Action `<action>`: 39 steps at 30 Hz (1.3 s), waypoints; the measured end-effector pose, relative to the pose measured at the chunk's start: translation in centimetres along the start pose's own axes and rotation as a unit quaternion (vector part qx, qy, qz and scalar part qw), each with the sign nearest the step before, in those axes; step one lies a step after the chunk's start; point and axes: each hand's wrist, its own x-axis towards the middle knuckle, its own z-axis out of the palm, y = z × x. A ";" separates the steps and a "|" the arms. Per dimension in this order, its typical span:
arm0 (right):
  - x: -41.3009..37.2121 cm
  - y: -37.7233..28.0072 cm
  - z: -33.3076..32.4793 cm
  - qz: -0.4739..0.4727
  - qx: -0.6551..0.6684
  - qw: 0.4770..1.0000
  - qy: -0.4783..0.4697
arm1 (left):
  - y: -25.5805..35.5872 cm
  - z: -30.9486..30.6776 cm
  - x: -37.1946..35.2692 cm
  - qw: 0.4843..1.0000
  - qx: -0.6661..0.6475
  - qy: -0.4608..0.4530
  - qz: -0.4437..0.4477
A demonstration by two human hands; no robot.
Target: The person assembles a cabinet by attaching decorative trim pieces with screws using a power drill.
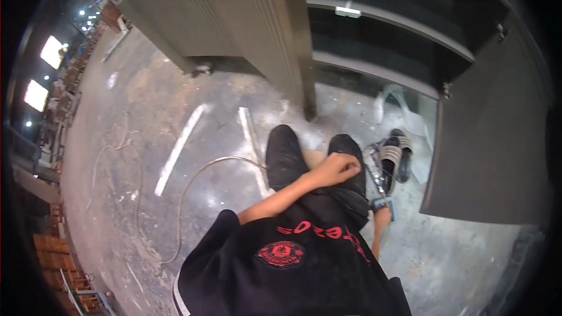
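Observation:
My left hand lies across my knees, its fingers curled in and nothing showing between them. Down at my right side, my right hand is closed around a power tool with a slim silvery front and a light blue block at the grip end; its exact kind is too blurred to make out. The tool is low over the floor, just beside a pair of striped slides. Ahead of my knees stands a dark grey cabinet with a door swung wide on the right.
A ribbed grey panel stands at the cabinet's left. Two white strips lie on the concrete floor, and a thin hose curves toward my legs. White sheeting lies by the slides. Wooden pieces are at the far left.

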 end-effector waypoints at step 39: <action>2.5 -19.9 -27.0 -0.441 0.348 0.819 0.117 | 1.8 5.5 4.2 0.820 -0.467 0.169 -0.283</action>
